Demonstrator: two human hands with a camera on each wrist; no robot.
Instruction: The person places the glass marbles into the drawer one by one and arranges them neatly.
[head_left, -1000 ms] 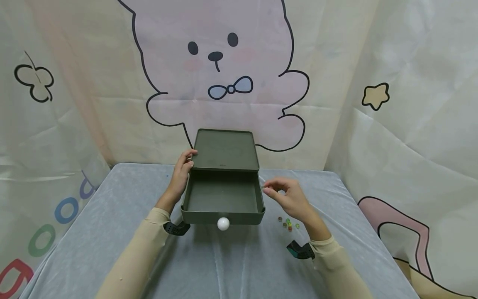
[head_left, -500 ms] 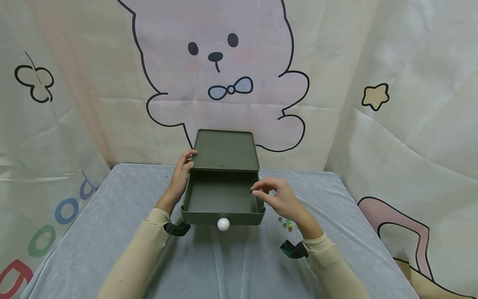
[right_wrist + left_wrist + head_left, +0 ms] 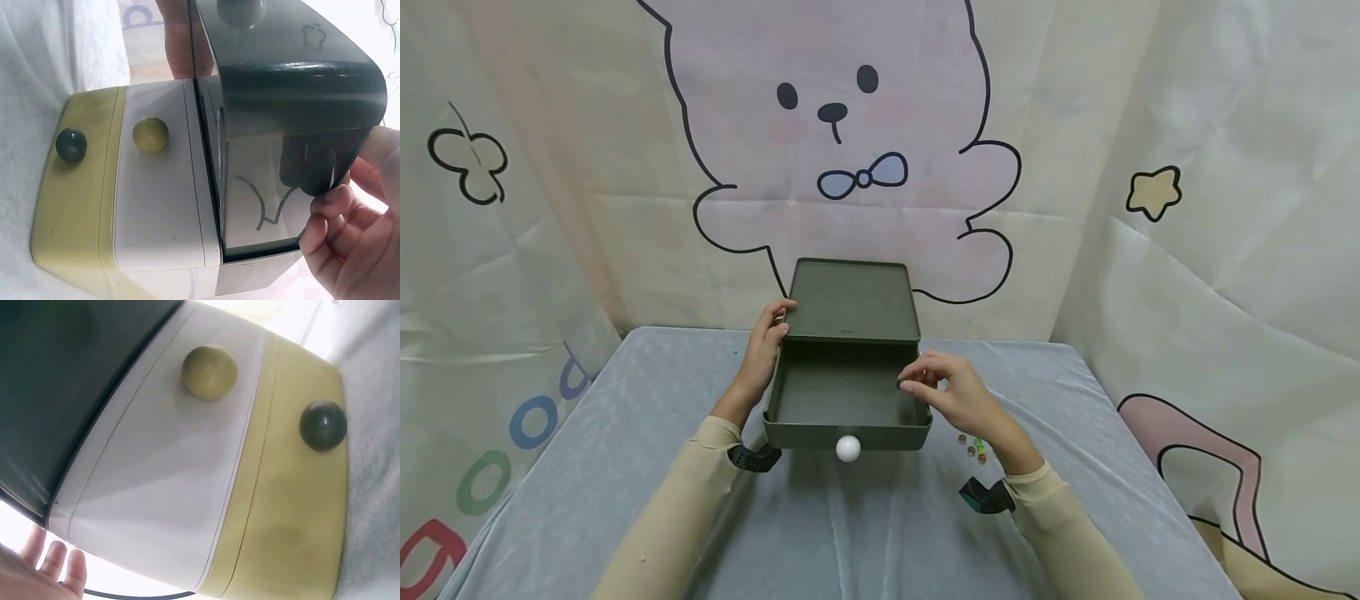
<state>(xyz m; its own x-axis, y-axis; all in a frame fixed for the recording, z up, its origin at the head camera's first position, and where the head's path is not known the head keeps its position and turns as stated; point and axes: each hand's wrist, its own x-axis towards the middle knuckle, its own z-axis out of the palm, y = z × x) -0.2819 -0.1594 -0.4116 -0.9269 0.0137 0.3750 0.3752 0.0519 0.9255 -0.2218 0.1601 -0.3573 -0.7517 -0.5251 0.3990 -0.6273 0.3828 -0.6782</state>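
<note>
In the head view a dark green drawer (image 3: pixel 846 392) with a white knob (image 3: pixel 848 448) is pulled out of the cabinet (image 3: pixel 853 300). My left hand (image 3: pixel 760 358) rests against the cabinet's left side, its fingertips at the top's edge. Over the drawer's right part, my right hand (image 3: pixel 958 396) pinches a small dark object (image 3: pixel 899 383) between thumb and fingers. The left wrist view has my left hand (image 3: pixel 44 569) low at the cabinet's side. In the right wrist view my right hand (image 3: pixel 359 231) is beside the drawer; the pinched object cannot be made out.
Several small coloured beads (image 3: pixel 981 450) lie on the grey-blue cloth (image 3: pixel 820 533), right of the drawer. Below the green drawer are a white drawer (image 3: pixel 156 462) with a yellow knob and a yellow drawer (image 3: pixel 287 506) with a green knob, both closed. A printed curtain stands behind.
My right hand has moved left, from beside the drawer's right wall to above its inside, still pinching. The left hand and the drawer have stayed in place.
</note>
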